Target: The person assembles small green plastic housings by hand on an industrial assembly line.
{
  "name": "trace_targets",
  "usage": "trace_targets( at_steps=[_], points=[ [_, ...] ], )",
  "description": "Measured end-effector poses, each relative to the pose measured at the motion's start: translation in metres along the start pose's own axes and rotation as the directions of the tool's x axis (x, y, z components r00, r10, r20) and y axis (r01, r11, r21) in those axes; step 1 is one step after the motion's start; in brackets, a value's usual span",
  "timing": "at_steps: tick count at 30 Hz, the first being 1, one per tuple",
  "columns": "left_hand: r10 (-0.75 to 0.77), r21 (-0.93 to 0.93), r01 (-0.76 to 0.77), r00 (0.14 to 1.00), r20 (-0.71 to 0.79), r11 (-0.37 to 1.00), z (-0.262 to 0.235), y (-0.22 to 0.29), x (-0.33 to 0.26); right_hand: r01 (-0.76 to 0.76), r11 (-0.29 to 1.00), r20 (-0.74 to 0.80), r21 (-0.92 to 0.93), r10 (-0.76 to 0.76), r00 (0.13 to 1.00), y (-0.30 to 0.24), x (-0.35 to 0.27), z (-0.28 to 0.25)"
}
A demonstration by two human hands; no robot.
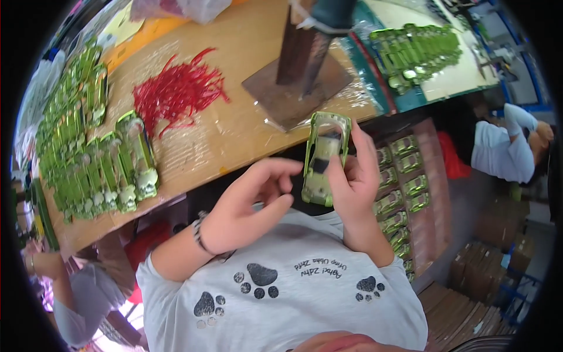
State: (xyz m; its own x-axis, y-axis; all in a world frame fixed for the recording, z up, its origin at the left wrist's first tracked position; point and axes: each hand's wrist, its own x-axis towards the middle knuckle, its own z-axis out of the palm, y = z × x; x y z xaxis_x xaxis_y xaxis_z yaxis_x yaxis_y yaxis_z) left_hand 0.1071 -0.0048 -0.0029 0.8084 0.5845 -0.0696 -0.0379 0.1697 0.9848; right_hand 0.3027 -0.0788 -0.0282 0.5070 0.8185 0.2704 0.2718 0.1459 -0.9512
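My right hand [358,185] grips a shiny green toy car body [317,191] in front of my chest, its thumb lying over the near side. A pale inner part with dark patches shows inside the car's frame. Just left of the car is my left hand [249,202], its fingers loosely curled and its thumb apart from them. Nothing shows in that hand, and its fingertips come close to the car's left edge; whether they touch it I cannot tell.
A brown table [229,132] holds a pile of thin red strips [179,91], rows of green car shells [105,170] and a metal stand [272,91]. More shells [416,56] lie back right. Toy cars fill a board [431,199] beside me. Other people sit at both sides.
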Motion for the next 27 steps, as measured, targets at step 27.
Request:
trace_targets(
  at_steps=[27],
  points=[
    [0.713, 0.825, 0.563, 0.562, -0.42, 0.042, -0.105, 0.003, -0.069, 0.091, 0.44, -0.024, -0.893, -0.249, 0.968, 0.044, 0.19, -0.097]
  ],
)
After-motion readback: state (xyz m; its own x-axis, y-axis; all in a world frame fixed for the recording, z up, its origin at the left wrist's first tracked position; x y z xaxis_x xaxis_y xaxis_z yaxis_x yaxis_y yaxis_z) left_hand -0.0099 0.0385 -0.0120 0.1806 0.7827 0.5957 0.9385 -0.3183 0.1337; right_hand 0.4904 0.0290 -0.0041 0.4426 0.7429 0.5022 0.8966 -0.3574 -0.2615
